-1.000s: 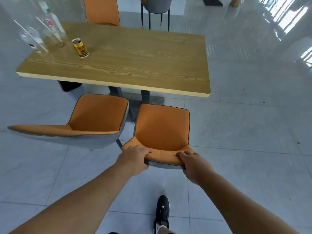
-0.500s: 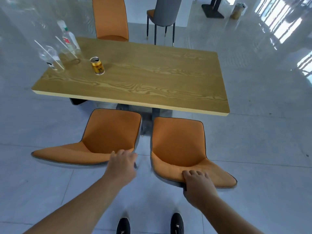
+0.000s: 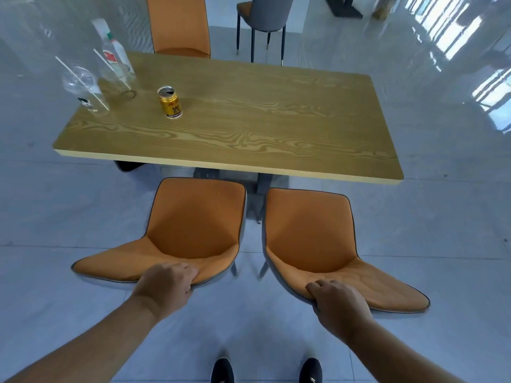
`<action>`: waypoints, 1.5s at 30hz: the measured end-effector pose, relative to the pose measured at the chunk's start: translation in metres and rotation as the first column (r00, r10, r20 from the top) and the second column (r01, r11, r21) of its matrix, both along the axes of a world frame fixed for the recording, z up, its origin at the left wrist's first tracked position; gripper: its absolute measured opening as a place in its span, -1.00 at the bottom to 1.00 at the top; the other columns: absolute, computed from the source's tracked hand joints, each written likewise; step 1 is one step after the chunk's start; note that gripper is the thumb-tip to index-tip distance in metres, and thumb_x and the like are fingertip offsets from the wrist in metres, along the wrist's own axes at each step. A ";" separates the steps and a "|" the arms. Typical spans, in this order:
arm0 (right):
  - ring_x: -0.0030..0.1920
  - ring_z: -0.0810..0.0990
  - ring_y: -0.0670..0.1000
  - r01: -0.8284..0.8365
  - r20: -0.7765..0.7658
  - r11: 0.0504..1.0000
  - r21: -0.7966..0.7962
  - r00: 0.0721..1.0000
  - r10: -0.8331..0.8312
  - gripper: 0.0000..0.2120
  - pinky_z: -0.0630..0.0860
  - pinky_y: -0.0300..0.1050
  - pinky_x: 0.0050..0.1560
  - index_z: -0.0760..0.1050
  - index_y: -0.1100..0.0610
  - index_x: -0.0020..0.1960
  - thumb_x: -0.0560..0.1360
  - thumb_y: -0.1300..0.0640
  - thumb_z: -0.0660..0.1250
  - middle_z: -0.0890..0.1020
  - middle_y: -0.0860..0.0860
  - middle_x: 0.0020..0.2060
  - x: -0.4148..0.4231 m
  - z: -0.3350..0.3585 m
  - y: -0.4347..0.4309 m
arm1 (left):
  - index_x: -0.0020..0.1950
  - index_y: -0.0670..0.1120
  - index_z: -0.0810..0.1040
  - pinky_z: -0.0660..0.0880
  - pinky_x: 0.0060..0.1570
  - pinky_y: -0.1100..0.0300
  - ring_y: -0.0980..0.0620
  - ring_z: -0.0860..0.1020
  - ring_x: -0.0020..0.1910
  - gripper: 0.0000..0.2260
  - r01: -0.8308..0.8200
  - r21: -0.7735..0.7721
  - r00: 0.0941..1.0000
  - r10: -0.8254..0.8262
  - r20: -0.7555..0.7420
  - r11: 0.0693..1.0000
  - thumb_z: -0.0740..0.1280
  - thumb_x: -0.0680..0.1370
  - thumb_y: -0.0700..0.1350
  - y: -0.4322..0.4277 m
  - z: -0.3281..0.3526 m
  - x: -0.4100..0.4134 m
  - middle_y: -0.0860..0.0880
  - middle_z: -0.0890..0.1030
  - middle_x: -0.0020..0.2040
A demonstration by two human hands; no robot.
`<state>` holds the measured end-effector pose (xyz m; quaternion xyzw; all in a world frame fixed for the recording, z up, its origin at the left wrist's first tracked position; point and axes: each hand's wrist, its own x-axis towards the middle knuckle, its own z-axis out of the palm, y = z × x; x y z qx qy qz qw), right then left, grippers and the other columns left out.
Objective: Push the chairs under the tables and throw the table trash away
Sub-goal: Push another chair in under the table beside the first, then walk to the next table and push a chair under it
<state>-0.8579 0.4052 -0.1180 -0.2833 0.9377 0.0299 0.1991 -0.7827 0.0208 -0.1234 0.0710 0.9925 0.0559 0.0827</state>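
Two orange chairs stand side by side, seats pointing away from the person toward the wooden worktop (image 3: 249,134). The left hand (image 3: 166,284) is curled over the top edge of the left chair (image 3: 193,225) backrest; the right hand (image 3: 338,299) clamps the right chair (image 3: 309,230) backrest likewise. From each grip the seat runs straight ahead, front edge just short of the worktop's near edge, so the push goes forward. Far beyond the left grip sit a gold can (image 3: 170,102), a plastic cup (image 3: 85,89) with a straw and a clear bottle (image 3: 114,55).
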 end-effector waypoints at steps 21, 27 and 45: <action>0.43 0.40 0.09 0.462 0.135 0.788 -0.407 0.884 -0.448 -0.28 0.46 0.08 0.29 0.30 -0.11 0.54 0.51 -0.47 0.16 0.46 -0.03 0.46 -0.073 0.102 0.019 | 0.51 0.13 0.31 0.46 0.25 -0.05 -0.03 0.38 0.42 -0.14 -0.300 0.203 0.938 0.250 0.239 0.932 0.10 0.35 0.61 0.121 0.121 -0.128 0.06 0.40 0.50; 0.44 0.36 0.13 0.295 -0.300 0.788 -0.541 0.807 -0.508 -0.26 0.39 0.10 0.37 0.35 0.00 0.52 0.49 -0.40 0.27 0.50 0.03 0.41 -0.173 0.246 0.184 | 0.55 0.07 0.27 0.40 0.26 -0.12 -0.14 0.33 0.44 -0.22 -0.120 0.250 0.978 0.157 -0.134 0.961 0.19 0.46 0.49 0.289 0.256 -0.252 -0.04 0.38 0.50; 0.49 0.32 0.14 0.113 -0.642 0.865 -0.489 0.624 -0.445 -0.17 0.32 0.16 0.45 0.25 -0.06 0.55 0.45 -0.53 0.14 0.44 0.01 0.46 -0.481 0.443 0.529 | 0.48 0.05 0.37 0.34 0.36 -0.13 -0.09 0.37 0.42 -0.21 0.099 0.141 0.789 0.009 -0.615 0.985 0.17 0.41 0.52 0.655 0.446 -0.574 -0.03 0.47 0.44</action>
